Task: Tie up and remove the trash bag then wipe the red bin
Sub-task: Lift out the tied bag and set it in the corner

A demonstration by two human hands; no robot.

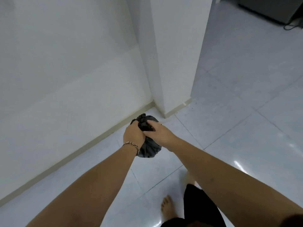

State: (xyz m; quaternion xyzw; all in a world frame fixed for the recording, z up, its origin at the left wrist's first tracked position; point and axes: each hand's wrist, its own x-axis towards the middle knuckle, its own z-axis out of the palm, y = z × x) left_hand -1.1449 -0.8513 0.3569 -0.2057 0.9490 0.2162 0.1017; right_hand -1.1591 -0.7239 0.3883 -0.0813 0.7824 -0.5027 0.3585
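A white wall [65, 71] and white pillar [177, 54] close the left and front; glossy tiled floor [246, 112] lies open to the right. The left hand [133, 134] and right hand [157, 132] both grip the gathered top of the dark grey plastic trash bag [149, 149], which hangs beneath them. A bare foot [166, 208] stands below.

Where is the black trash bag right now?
In the head view the black trash bag is at centre frame, gripped at its gathered top by the left hand and right hand, near the wall corner.
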